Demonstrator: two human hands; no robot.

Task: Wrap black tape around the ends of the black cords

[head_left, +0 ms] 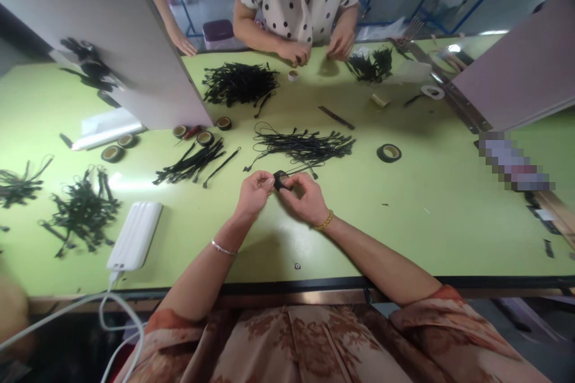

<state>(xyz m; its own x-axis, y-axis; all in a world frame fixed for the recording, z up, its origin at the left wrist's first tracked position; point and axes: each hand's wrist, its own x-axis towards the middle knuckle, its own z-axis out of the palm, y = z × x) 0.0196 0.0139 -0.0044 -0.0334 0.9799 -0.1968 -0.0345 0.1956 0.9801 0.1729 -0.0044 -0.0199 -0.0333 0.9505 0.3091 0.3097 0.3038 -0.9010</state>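
Near the middle of the green table [359,215], a small black tape roll [280,180] is held between my two hands. My right hand [308,196], with a yellow bracelet at the wrist, has its fingers closed on the roll. My left hand [255,191] is pinched at the roll's left edge; what lies between its fingertips is too small to tell. Just beyond my hands lies a loose pile of thin black cables [309,145]. A bundle of short black cables [193,163] rests to the left, and another black tape roll [389,152] lies to the right.
A white power bank [135,236] with a white cable lies at the left front. More tape rolls [205,138] and cable piles [85,209] are on the left. A metal blade [336,117] lies beyond the middle cables. Across the table, a person in a dotted shirt [291,6] works.
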